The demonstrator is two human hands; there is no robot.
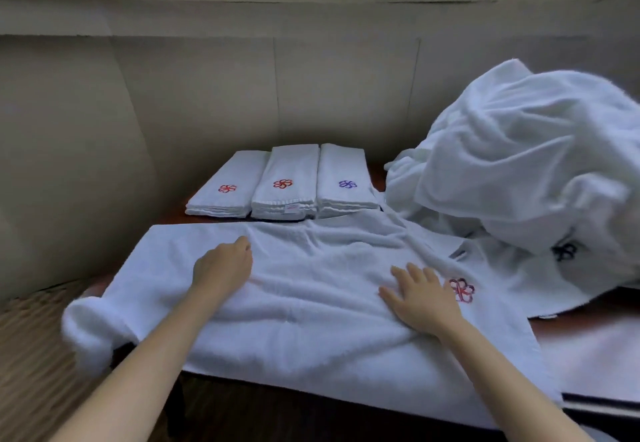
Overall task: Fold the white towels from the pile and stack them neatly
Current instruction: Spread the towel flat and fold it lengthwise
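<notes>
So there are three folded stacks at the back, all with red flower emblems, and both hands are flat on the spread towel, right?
Not quite. The head view shows the rightmost stack with a purple emblem; only the other two are red. The rest holds.

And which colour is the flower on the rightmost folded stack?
Purple, on the rightmost folded stack, seen in the head view.

A wide white terry towel (304, 303) spread across the dark wooden table (588, 330) is pressed flat by the left hand (221, 268) and right hand (422, 296), with three folded white towel stacks (287, 182) seen behind and a heaped white towel pile (526, 164) at right.
</notes>
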